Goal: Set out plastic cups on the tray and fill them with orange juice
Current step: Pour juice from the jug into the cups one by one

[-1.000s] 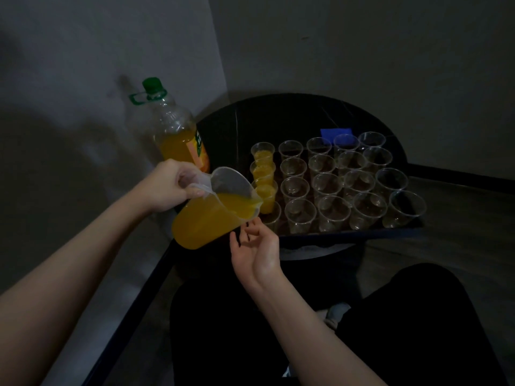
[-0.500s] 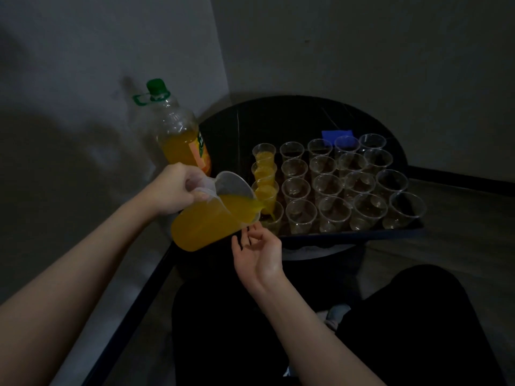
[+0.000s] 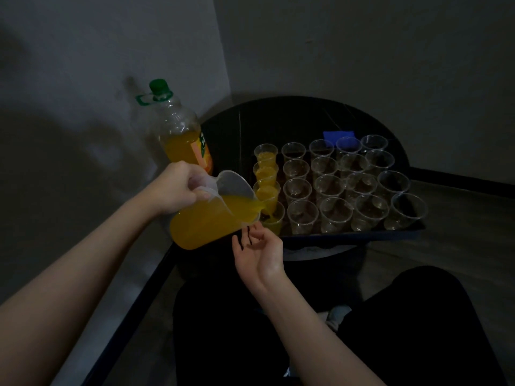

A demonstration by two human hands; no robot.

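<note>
Left hand (image 3: 178, 188) fingers clamped on the handle of the translucent plastic jug (image 3: 214, 210) pouring orange juice into the nearest clear plastic cup (image 3: 274, 218) on the dark tray (image 3: 362, 235), right hand (image 3: 259, 246) cupped loosely below: overtilting likely floods it.

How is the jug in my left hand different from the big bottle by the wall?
The jug is tilted, pouring into a cup; the bottle stands upright. The jug is open-topped; the bottle wears a green cap. The left hand grips the jug; nothing touches the bottle. Both are clear plastic holding orange juice.
</note>
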